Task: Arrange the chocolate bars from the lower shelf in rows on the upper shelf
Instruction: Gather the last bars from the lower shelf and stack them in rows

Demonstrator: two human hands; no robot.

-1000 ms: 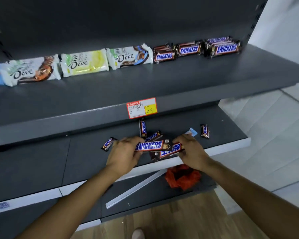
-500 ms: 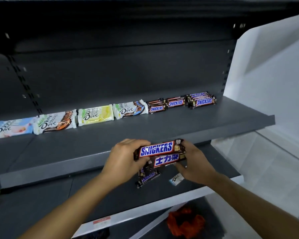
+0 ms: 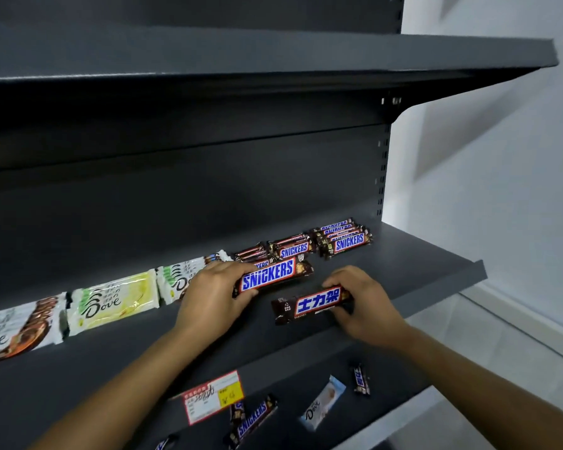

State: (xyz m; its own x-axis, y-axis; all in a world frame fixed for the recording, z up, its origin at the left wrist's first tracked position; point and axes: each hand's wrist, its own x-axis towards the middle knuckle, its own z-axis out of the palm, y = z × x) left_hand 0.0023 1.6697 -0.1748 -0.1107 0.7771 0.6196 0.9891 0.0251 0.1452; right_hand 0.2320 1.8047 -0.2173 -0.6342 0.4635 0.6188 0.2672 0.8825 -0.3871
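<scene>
My left hand (image 3: 210,295) grips a brown Snickers bar (image 3: 272,276) by its left end, just in front of the Snickers stacks (image 3: 338,238) at the back of the upper shelf (image 3: 420,264). My right hand (image 3: 361,303) grips a second Snickers bar (image 3: 312,305), its Chinese-lettered side up, low over the shelf near the front. White Dove bars (image 3: 111,302) line the back to the left. On the lower shelf (image 3: 400,388) lie loose Snickers bars (image 3: 254,418), a small Snickers (image 3: 360,380) and a pale Dove bar (image 3: 322,402).
A red and yellow price tag (image 3: 213,396) hangs on the upper shelf's front edge. Another dark shelf (image 3: 273,56) juts out overhead. A white wall (image 3: 485,190) and pale floor tiles (image 3: 501,345) lie to the right.
Both hands have lifted the two Snickers bars from the lower shelf up onto the upper shelf and moved them apart, one bar in each hand.
</scene>
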